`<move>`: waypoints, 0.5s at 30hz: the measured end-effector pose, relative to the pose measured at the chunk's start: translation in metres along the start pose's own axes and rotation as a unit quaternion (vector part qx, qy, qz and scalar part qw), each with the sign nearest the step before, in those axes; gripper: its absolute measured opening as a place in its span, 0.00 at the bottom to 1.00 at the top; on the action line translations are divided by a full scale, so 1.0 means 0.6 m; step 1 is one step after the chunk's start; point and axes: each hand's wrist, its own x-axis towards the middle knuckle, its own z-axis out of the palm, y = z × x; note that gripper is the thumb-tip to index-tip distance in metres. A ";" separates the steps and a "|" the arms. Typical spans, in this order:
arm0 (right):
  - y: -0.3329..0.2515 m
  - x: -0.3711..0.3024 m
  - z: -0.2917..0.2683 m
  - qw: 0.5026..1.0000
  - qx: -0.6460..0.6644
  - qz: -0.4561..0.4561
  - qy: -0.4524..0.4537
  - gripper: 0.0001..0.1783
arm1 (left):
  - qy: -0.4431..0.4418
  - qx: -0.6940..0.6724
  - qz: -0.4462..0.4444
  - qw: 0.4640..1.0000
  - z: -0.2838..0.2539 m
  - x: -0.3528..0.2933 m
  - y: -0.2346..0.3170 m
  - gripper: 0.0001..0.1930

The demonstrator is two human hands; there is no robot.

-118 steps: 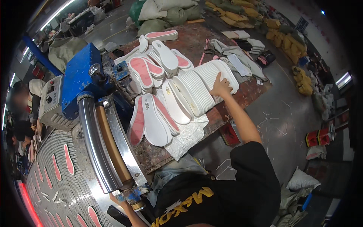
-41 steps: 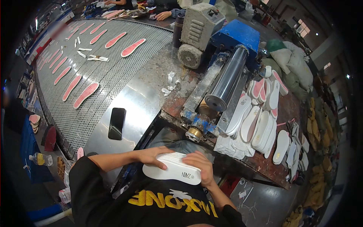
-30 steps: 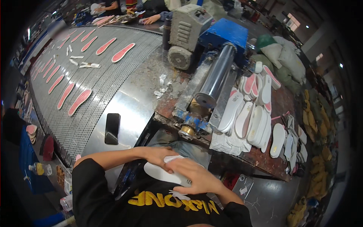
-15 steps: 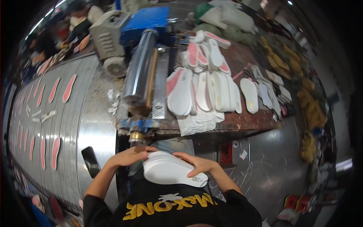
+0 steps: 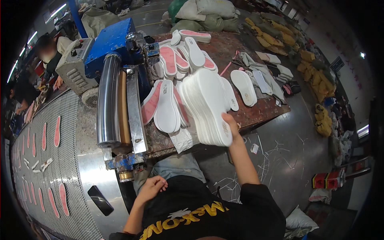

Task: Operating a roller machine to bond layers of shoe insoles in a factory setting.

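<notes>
Over the table's near edge, my right hand (image 5: 233, 125) grips the heel end of a thick stack of white insoles (image 5: 209, 105); the thumb shows on top and the other fingers are mostly hidden. The stack stands tilted, its layers fanned toward the left. Whether it touches the table, I cannot tell. My left hand (image 5: 153, 188) is in front of my body with its fingers curled and nothing visible in them. Just left of the stack lie white insoles (image 5: 165, 109) with pink undersides, and more pink and white insoles (image 5: 169, 60) are piled behind.
A roller machine (image 5: 109, 104) with a blue housing stands left of the piles. Further left, pink insoles (image 5: 57, 131) lie spaced on a mesh conveyor (image 5: 76, 116), near a black phone (image 5: 100, 200). A single white insole (image 5: 244, 88) and grey cloth (image 5: 260, 72) lie on the table's right.
The insole stack has moved from in front of my chest up and forward over the table in my right hand. My left hand has let go and drawn back, curling. The view has shifted.
</notes>
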 end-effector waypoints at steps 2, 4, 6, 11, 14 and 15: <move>0.001 0.073 0.014 1.000 -0.026 0.008 0.013 0.32 | -0.008 -0.006 0.003 1.000 0.012 0.002 -0.008 0.08; 0.003 0.128 0.012 0.995 -0.056 0.008 0.084 0.28 | -0.020 0.021 0.005 1.000 0.020 0.000 -0.001 0.08; 0.002 0.167 0.004 0.990 -0.073 0.017 0.119 0.27 | -0.023 0.031 0.016 0.999 0.016 -0.004 -0.016 0.07; 0.020 0.194 0.021 0.986 -0.095 0.045 0.130 0.27 | 0.014 0.025 -0.012 1.000 0.000 -0.003 -0.018 0.08; 0.024 0.192 0.014 0.986 -0.084 0.051 0.134 0.29 | 0.009 0.080 -0.015 0.997 -0.011 0.014 0.012 0.09; 0.023 0.193 0.012 0.987 -0.066 0.055 0.139 0.30 | 0.008 0.080 -0.017 0.997 -0.015 0.014 0.012 0.09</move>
